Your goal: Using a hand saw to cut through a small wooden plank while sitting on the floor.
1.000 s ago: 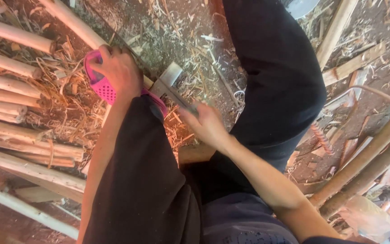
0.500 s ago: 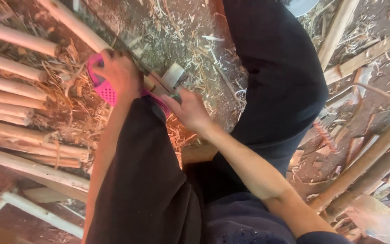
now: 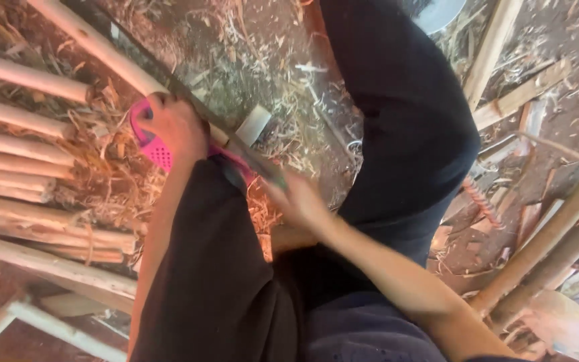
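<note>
Peeled pole (image 3: 95, 47), dirt floor (image 3: 256, 53), wood shavings (image 3: 108, 181), stacked poles (image 3: 28, 161)

Peeled wooden poles (image 3: 28, 167) lie stacked left of the person's black trousers (image 3: 397, 114). Wood shavings (image 3: 269, 74) cover the dirt floor (image 3: 571, 127) around them. More poles (image 3: 544, 248) lean to the trousers' right.

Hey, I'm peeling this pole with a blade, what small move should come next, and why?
Probably draw the blade another short stroke along the peeled pole toward your body. The left hand grips the pole over a pink perforated pad, and the right hand, blurred, sits at the blade's near end. Shavings lie piled beside the pole, which suggests more scraping.
</note>
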